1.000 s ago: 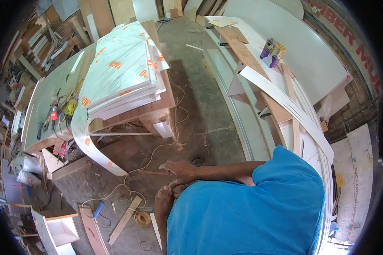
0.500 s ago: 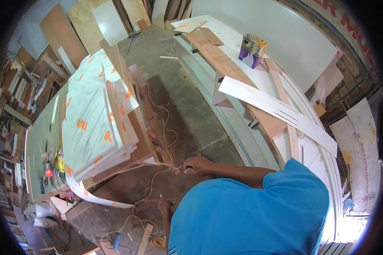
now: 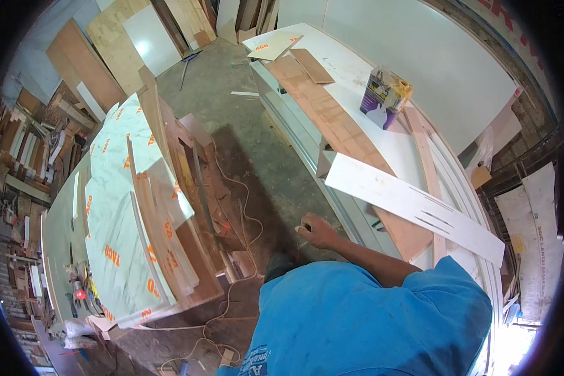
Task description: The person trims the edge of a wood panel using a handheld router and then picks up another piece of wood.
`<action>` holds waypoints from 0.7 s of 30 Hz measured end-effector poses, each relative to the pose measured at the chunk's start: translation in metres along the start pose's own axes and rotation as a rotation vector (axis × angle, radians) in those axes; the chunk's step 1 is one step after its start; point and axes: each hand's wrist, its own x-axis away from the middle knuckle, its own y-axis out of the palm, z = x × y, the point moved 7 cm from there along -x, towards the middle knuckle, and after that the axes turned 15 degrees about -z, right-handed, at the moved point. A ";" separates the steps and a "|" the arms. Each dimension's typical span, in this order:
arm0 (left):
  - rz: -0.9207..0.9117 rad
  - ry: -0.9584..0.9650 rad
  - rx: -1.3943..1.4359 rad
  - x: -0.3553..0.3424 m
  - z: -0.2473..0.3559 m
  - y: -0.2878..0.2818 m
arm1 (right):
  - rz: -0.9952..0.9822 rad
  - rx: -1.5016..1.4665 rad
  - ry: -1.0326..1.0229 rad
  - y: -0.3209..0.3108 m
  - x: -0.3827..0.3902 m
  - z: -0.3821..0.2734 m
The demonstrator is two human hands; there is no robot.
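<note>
Workshop floor of grey concrete (image 3: 257,138) runs down the middle, with boards leaning at the far end. Your right hand (image 3: 316,230) is out over the floor, just beside the near edge of the long white workbench (image 3: 357,81) on your right. Fingers are curled together, seemingly pinching something small and pale, too small to tell what. A thin pale cord (image 3: 247,213) snakes across the floor near that hand, not touching it as far as you can see. Your left hand is not in view, hidden below your blue shirt (image 3: 357,319).

Packages: a purple, yellow and white boxy pack (image 3: 385,94) stands upright on the workbench toward its far right side, printed label facing you. A pale yellow flat sheet with red print (image 3: 272,45) lies at the far corner of the workbench. A long white slotted strip (image 3: 413,207) lies slanting over the near end of the workbench, on top of a brown plywood plank (image 3: 332,119).

On your left, a stack of white laminate sheets with orange printed marks (image 3: 116,225) sits on a wooden stand. At its near-left edge a cluster of small tools (image 3: 81,291) is too small to identify.
</note>
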 end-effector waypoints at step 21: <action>0.142 0.526 -0.148 -0.377 0.401 -0.219 | 0.367 -0.852 -0.023 -0.312 -0.351 0.017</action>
